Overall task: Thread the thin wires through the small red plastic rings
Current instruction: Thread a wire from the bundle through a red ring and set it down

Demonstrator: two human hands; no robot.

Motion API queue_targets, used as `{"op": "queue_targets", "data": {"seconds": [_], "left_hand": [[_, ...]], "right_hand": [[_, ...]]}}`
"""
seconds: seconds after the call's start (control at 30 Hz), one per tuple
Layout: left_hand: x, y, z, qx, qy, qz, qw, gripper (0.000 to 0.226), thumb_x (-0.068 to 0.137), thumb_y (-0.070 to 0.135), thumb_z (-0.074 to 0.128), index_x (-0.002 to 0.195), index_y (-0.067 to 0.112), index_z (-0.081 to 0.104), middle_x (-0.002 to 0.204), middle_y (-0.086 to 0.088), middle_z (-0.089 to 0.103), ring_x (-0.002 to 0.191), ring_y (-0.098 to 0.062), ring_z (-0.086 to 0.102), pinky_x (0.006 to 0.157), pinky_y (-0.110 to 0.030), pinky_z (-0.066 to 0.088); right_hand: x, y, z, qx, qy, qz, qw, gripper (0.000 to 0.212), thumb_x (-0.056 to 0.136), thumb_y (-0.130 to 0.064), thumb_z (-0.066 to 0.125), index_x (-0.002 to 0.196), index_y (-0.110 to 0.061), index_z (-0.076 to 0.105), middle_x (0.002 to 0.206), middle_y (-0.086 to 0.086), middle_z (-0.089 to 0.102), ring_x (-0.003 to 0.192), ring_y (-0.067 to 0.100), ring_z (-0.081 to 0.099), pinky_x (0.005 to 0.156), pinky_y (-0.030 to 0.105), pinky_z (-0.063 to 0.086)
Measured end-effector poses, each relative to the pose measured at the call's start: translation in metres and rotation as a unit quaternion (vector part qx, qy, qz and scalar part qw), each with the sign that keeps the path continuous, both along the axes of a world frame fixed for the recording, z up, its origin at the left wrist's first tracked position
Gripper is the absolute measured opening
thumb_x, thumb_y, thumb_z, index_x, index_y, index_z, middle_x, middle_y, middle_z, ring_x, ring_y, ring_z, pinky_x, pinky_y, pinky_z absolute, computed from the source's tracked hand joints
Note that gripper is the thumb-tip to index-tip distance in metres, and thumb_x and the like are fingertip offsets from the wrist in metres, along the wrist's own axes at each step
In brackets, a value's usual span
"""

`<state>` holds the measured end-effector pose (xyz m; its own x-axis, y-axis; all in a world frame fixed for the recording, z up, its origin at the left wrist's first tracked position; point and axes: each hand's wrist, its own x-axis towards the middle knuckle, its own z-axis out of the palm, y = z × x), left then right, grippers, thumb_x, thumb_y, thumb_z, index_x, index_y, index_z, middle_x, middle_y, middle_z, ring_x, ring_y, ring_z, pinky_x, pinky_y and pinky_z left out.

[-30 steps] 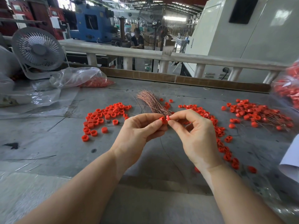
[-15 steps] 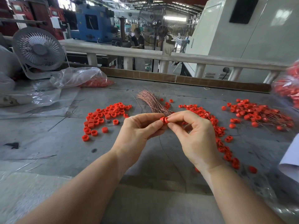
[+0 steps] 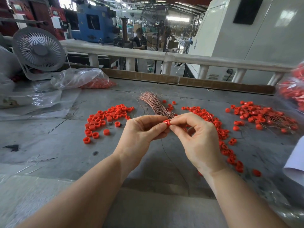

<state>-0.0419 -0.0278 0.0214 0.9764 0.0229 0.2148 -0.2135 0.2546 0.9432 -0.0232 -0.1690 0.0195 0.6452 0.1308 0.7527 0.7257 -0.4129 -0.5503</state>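
Red ring [image 3: 167,122] sits mid-frame above the table [image 3: 57,145], pinched from both sides by the left hand [image 3: 141,134] and right hand [image 3: 197,139]. The wire bundle [image 3: 154,104] lies at 12 o'clock from it, loose rings [image 3: 105,119] at 9 o'clock.

No lettering, number or brand mark can be read anywhere in view. The white papers or signs [image 3: 56,22] on the red machinery at the far left are pale blanks — too small and blurred for any wording. The blue machine [image 3: 93,22] shows no legible plate. The white cabinet [image 3: 246,38] at the right carries a dark panel and small grey plates low on its front, but whatever they bear is too small to tell. The plastic bags [image 3: 79,78] on the desk [image 3: 49,145] show no print.
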Motion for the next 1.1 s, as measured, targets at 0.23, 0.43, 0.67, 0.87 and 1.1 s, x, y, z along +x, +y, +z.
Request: {"op": "queue_targets", "data": {"seconds": [0.23,0.43,0.67,0.87,1.1], "left_hand": [[0.0002,0.001,0.0,-0.004,0.009,-0.004,1.0,0.017,0.077,0.003,0.062,0.092,0.006,0.069,0.077,-0.007,0.073,0.07,-0.013,0.069,0.065,-0.019,0.055],[0.0003,0.0015,-0.0008,-0.018,0.024,-0.018,0.999,0.015,0.082,0.0,0.059,0.091,0.007,0.069,0.077,-0.007,0.073,0.069,-0.013,0.069,0.064,-0.019,0.054],[-0.001,0.0019,0.001,-0.059,0.036,-0.033,0.997,0.015,0.068,0.011,0.064,0.08,0.012,0.072,0.074,-0.009,0.072,0.068,-0.013,0.069,0.063,-0.019,0.055],[-0.0008,0.0018,0.0011,-0.067,0.045,-0.04,0.996,0.014,0.065,0.013,0.065,0.075,0.013,0.075,0.074,-0.009,0.072,0.066,-0.012,0.069,0.061,-0.018,0.054],[-0.0005,0.0026,0.0009,-0.07,0.045,-0.042,0.996,0.015,0.065,0.012,0.065,0.077,0.013,0.075,0.076,-0.01,0.072,0.068,-0.013,0.069,0.062,-0.018,0.054]], "right_hand": [[-0.0012,0.0006,0.0003,-0.006,0.008,-0.004,1.0,0.004,0.077,-0.011,0.067,0.078,-0.014,0.069,0.077,-0.006,0.065,0.075,0.003,0.059,0.069,0.005,0.039],[-0.0028,0.0004,0.0017,-0.004,0.023,0.002,1.0,0.003,0.077,-0.012,0.066,0.078,-0.013,0.069,0.076,-0.004,0.066,0.075,0.003,0.058,0.068,0.004,0.037],[-0.0047,0.0004,0.0039,-0.005,0.037,0.012,0.999,0.012,0.079,0.0,0.068,0.081,-0.012,0.07,0.078,-0.004,0.067,0.077,0.005,0.059,0.068,0.005,0.038],[-0.0054,0.0013,0.0045,0.015,0.056,0.016,0.998,0.016,0.079,-0.002,0.07,0.079,-0.018,0.068,0.075,-0.007,0.066,0.071,-0.002,0.057,0.066,0.004,0.037],[-0.0052,0.0018,0.0047,0.02,0.06,0.016,0.998,0.013,0.079,-0.003,0.07,0.078,-0.015,0.068,0.075,-0.008,0.065,0.071,-0.006,0.056,0.065,0.002,0.037]]}}
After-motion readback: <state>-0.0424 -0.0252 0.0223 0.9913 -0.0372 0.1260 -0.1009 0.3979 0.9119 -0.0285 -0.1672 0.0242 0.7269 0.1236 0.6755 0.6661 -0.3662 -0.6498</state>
